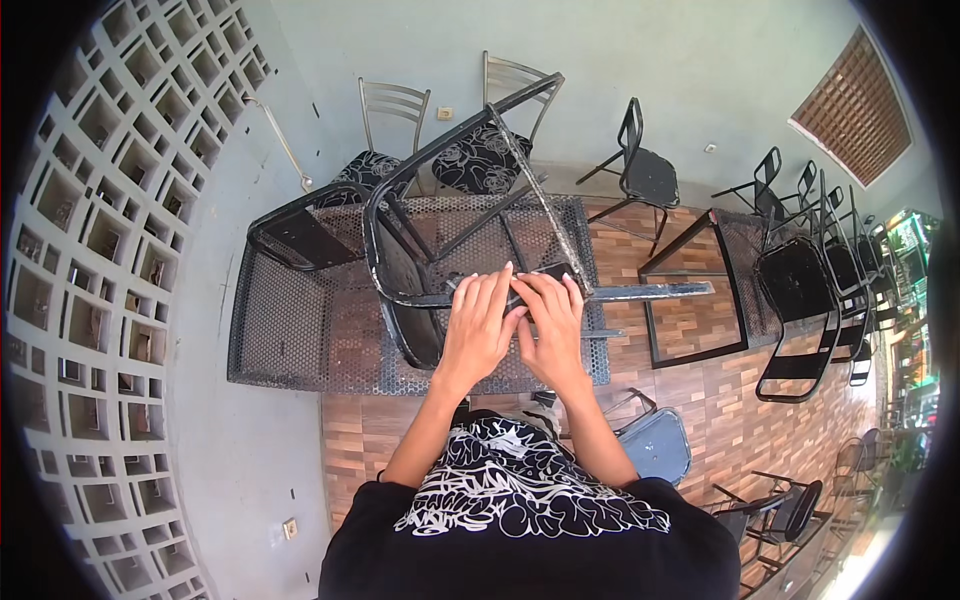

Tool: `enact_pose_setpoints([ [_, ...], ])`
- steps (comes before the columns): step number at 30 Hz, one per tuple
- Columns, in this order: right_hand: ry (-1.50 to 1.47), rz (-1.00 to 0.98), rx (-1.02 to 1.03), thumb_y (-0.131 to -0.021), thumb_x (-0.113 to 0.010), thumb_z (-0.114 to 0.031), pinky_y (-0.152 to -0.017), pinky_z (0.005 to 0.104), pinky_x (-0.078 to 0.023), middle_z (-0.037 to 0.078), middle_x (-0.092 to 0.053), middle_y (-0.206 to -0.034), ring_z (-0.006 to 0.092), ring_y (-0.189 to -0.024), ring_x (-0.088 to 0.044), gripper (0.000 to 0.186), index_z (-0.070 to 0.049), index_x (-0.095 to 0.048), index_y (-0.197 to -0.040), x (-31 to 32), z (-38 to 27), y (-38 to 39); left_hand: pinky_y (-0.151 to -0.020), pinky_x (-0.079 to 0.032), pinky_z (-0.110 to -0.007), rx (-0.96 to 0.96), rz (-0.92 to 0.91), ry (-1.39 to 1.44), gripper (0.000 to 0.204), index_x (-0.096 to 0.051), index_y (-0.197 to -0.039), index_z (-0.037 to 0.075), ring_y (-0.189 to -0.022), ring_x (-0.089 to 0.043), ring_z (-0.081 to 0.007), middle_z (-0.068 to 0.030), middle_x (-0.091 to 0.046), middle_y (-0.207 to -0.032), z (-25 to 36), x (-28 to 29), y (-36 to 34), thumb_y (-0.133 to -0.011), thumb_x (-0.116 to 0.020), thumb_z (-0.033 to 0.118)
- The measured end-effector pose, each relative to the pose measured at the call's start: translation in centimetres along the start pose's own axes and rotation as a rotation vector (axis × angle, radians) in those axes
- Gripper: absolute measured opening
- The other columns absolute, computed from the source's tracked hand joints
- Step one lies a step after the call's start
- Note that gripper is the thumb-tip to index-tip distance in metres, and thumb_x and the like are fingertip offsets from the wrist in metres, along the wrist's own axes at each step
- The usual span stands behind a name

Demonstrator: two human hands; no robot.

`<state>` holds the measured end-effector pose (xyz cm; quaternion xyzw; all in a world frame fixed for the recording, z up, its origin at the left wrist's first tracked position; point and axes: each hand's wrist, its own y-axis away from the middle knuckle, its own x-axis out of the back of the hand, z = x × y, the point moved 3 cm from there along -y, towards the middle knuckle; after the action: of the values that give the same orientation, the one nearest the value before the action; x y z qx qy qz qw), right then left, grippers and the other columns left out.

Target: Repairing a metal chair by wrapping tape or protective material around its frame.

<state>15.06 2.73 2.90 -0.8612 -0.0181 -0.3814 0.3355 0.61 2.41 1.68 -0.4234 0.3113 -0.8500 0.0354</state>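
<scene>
A black metal chair (400, 270) with worn, whitish-scratched paint lies tipped over on a perforated metal table in front of me. Its frame and legs stick up and out to the right. Both hands meet over the chair's straight leg bar (650, 291). My left hand (480, 325) rests across the bar, fingers pressed together and pointing away. Close against it, my right hand (550, 325) is bent over the same bar, thumbs nearly touching. Something dark shows under and between the fingers; what it is, I cannot make out.
The perforated table (300, 330) stands beside the left wall. Two patterned-seat chairs (480, 160) and a black chair (648, 175) stand at the far wall. A blue-grey chair (655, 445) is near my right elbow. Another mesh-topped table (735, 270) lies on its side at right, by several black chairs (795, 285).
</scene>
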Motion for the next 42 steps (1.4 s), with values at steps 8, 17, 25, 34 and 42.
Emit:
enact_pose_setpoints([
  [8, 0.047, 0.000, 0.001, -0.088, -0.067, -0.002, -0.127, 0.0561, -0.024, 0.011, -0.064, -0.140, 0.0317, -0.137, -0.057, 0.053, -0.007, -0.065, -0.140, -2.4, -2.3, -0.3, -0.118, -0.038, -0.054, -0.022, 0.000, 0.000, 0.060, -0.047, -0.153, -0.009, -0.127, -0.057, -0.0395, -0.0221, -0.062, -0.136, -2.3, 2.0, 1.0, -0.105, -0.065, 0.022],
  [17, 0.065, -0.016, 0.033, -0.090, -0.065, -0.002, -0.126, 0.0567, -0.026, 0.013, -0.063, -0.138, 0.0324, -0.137, -0.055, 0.052, -0.005, -0.061, -0.142, -5.8, -4.6, -0.9, -0.118, -0.039, -0.054, 0.000, 0.013, -0.011, 0.060, -0.047, -0.153, -0.010, -0.125, -0.057, -0.0395, -0.0217, -0.062, -0.134, -5.1, 4.3, 2.4, -0.105, -0.064, 0.021],
  [25, 0.083, -0.037, 0.077, -0.092, -0.063, -0.003, -0.124, 0.0568, -0.028, 0.014, -0.062, -0.138, 0.0334, -0.136, -0.055, 0.050, -0.002, -0.059, -0.142, -8.6, -6.4, -1.5, -0.123, -0.035, -0.056, 0.031, 0.012, -0.014, 0.059, -0.047, -0.153, -0.009, -0.129, -0.056, -0.0421, -0.0226, -0.061, -0.135, -7.5, 5.9, 3.4, -0.105, -0.062, 0.021],
  [34, 0.052, -0.037, 0.094, -0.092, -0.063, -0.004, -0.124, 0.0526, -0.031, 0.014, -0.063, -0.140, 0.0319, -0.136, -0.056, 0.050, -0.003, -0.059, -0.142, -8.2, -6.0, -1.4, -0.125, -0.032, -0.058, 0.067, 0.040, -0.047, 0.057, -0.048, -0.152, -0.009, -0.129, -0.056, -0.0404, -0.0248, -0.060, -0.134, -6.8, 5.4, 3.5, -0.105, -0.061, 0.020],
  [42, 0.024, -0.047, 0.124, -0.091, -0.065, -0.004, -0.124, 0.0520, -0.034, 0.013, -0.065, -0.139, 0.0319, -0.135, -0.058, 0.050, -0.004, -0.061, -0.141, -7.0, -5.1, -1.5, -0.125, -0.029, -0.060, 0.111, 0.036, -0.111, 0.055, -0.047, -0.152, -0.007, -0.132, -0.053, -0.0394, -0.0242, -0.058, -0.136, -5.4, 4.4, 3.2, -0.104, -0.060, 0.018],
])
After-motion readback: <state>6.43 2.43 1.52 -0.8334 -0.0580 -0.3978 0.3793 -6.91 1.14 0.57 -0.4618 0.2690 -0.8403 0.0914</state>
